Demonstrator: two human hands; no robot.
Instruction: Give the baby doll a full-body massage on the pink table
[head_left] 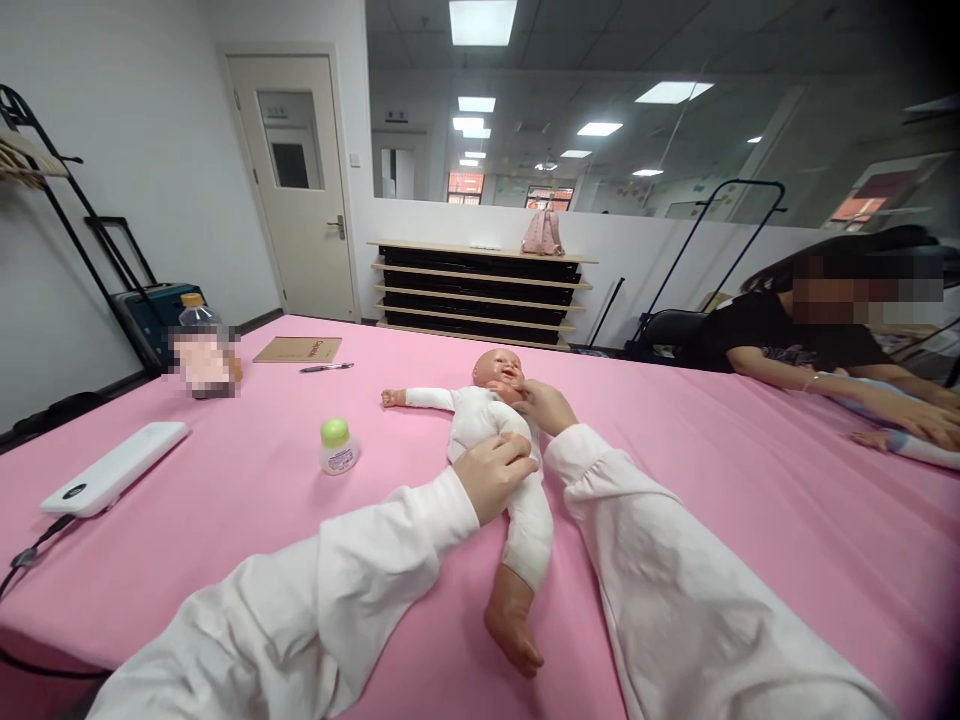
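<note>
A baby doll (529,530) with a white cloth body lies on its back on the pink tablecloth (675,440), head away from me. One of its legs stretches toward me; the other seems bent up over its belly. Around that bent leg my left hand (495,475) is closed, fingers curled over it. At the doll's upper body, just below its chin, my right hand (546,407) is closed on what looks like its arm, which is mostly hidden. The doll's other arm lies stretched out to the left.
Left of the doll stands a small jar with a green lid (337,447). Farther left are a pen (327,368), a brown notebook (298,349), a bottle (201,345) and a white power bank (116,468) with a cable. At right, a person (795,335) handles another doll (911,443).
</note>
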